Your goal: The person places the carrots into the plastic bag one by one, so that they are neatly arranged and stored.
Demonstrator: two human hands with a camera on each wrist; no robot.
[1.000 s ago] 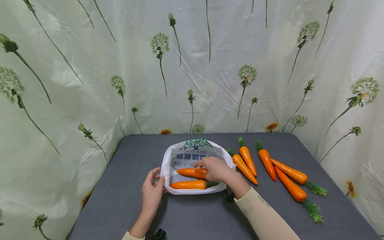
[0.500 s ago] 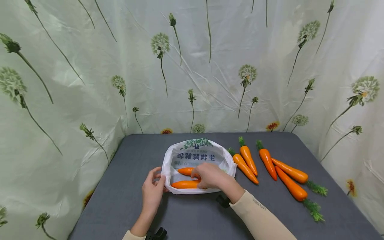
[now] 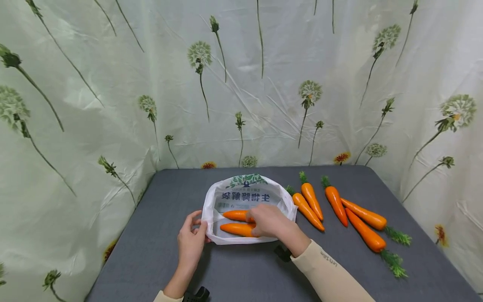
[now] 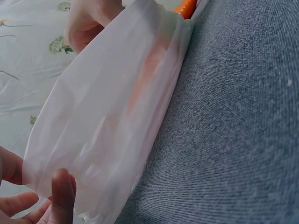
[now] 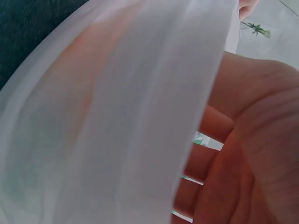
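Observation:
A white plastic bag (image 3: 211, 205) with green leaf print and dark lettering lies open-mouthed on the table. My left hand (image 3: 191, 241) pinches its left rim between thumb and fingers; in the left wrist view the thumb (image 4: 62, 193) presses the film. My right hand (image 3: 269, 220) reaches into the bag over its front rim. It grips the nearer orange carrot (image 3: 237, 229) at the thick end, where the fingertips are partly hidden. Just behind lies another carrot (image 3: 235, 215), its right end covered by the hand. Through the film in the right wrist view, a blurred orange shape (image 5: 100, 51) shows.
To the bag's right lie several carrots with green tops, among them a near pair (image 3: 307, 212) and a group farther right (image 3: 365, 235). The grey table (image 3: 241, 268) ends at a flower-printed curtain (image 3: 264, 105) behind and at the sides.
My right hand has moved from the rear carrot to the nearer one. That carrot has shifted slightly right and back in the bag. The left hand stays at the rim.

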